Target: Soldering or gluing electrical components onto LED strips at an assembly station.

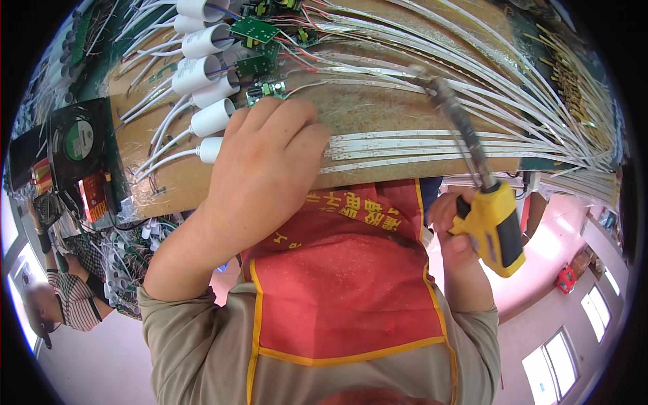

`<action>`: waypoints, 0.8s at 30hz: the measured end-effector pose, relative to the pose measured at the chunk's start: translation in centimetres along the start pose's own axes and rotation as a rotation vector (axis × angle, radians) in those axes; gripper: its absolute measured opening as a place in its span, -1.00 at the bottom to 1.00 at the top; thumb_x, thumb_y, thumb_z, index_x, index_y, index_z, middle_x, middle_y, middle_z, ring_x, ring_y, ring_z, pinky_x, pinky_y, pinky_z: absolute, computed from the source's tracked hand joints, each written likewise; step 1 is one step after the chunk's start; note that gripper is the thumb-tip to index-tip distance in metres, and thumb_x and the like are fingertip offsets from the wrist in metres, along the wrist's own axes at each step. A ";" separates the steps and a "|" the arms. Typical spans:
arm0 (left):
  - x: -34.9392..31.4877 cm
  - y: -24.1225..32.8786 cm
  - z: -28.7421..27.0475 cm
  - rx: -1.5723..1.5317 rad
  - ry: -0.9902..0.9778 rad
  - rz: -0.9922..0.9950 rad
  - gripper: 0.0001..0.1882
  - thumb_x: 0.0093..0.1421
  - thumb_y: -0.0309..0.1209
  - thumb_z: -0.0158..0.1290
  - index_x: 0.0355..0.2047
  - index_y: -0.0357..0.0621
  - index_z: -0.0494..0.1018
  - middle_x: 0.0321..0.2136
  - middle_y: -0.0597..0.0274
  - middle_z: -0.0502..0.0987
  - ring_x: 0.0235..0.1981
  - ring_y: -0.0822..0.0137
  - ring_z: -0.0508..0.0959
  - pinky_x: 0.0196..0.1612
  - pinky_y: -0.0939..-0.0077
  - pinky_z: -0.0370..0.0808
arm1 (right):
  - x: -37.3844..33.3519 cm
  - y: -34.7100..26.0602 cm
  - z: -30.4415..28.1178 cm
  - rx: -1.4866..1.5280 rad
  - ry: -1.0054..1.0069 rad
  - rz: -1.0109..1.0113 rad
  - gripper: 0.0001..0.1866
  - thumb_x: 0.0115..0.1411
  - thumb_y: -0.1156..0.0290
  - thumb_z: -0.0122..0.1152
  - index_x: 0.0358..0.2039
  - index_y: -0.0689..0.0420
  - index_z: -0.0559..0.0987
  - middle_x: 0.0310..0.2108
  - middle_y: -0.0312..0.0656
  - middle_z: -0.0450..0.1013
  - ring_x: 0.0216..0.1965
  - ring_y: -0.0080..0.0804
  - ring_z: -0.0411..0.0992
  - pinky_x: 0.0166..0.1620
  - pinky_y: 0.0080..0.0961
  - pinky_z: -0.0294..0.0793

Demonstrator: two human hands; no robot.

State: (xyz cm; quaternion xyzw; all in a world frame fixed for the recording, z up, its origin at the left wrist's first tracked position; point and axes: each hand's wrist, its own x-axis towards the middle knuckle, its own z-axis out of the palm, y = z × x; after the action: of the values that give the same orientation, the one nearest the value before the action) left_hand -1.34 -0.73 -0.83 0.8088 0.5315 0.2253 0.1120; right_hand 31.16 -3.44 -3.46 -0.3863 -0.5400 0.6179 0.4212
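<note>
- Over the near side of the brown worktop [169, 199], the left hand [270, 152] lies back upward, its fingers curled down and close together; whether they are clamped on anything cannot be told, since their tips are hidden.
- Just beyond its knuckles sits a small green circuit board [265, 92], partly covered by the hand.
- At its left, close to the wrist and knuckles, are two white cylinders [212, 117] with white leads [165, 160] trailing leftward.
- From its right side, a group of flat white strips [405, 144] runs across the worktop to the right, their left ends beside the hand.
- Right of the apron's upper part, the right hand [453, 221] has its fingers closed around the grip of a yellow-and-black tool [496, 229], held in front of the worktop's near edge.
- Its long metal shaft [466, 131] points up and leftward above the strips, the far end blurred.
- Farther back stand more white cylinders and a cluster of green boards [254, 30] with red and blue wires.
- At far left, a black fan [79, 140] is near a red box [96, 196].
- Below the worktop edge hangs a red apron [344, 290] with yellow trim.
</note>
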 end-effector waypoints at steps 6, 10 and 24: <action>0.4 0.4 -0.4 -0.020 -0.005 -0.027 -0.87 0.11 -0.54 0.24 -0.31 -0.16 0.55 -0.24 0.17 0.54 -0.23 0.05 0.55 -0.15 0.18 0.50 | 3.5 -0.6 -0.9 0.019 0.142 -0.132 -0.16 0.24 -0.17 0.37 0.28 0.17 0.31 -0.50 -0.33 0.29 -0.54 -0.47 0.28 -0.42 -0.41 0.36; 0.4 0.4 -0.4 -0.021 -0.005 -0.030 -0.87 0.10 -0.53 0.24 -0.32 -0.16 0.55 -0.23 0.17 0.54 -0.23 0.06 0.54 -0.15 0.18 0.50 | 4.8 -0.7 -1.2 0.030 0.203 -0.179 -0.19 0.25 -0.12 0.35 0.27 0.19 0.33 -0.51 -0.32 0.29 -0.55 -0.48 0.27 -0.43 -0.42 0.35; -0.9 0.6 -2.4 0.075 -0.003 -0.010 -0.64 -0.02 -0.49 0.21 -0.14 -0.08 0.57 -0.19 0.23 0.53 -0.16 0.13 0.55 -0.11 0.24 0.45 | 5.5 -0.2 -1.8 0.091 0.174 -0.200 -0.23 0.32 -0.08 0.26 0.31 0.21 0.32 -0.50 -0.32 0.28 -0.56 -0.50 0.27 -0.44 -0.43 0.34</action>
State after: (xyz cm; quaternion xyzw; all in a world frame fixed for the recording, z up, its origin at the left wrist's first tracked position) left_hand -2.30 -1.96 1.35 0.8100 0.5436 0.2033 0.0835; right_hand 30.94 2.36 -3.61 -0.3631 -0.5085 0.5609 0.5431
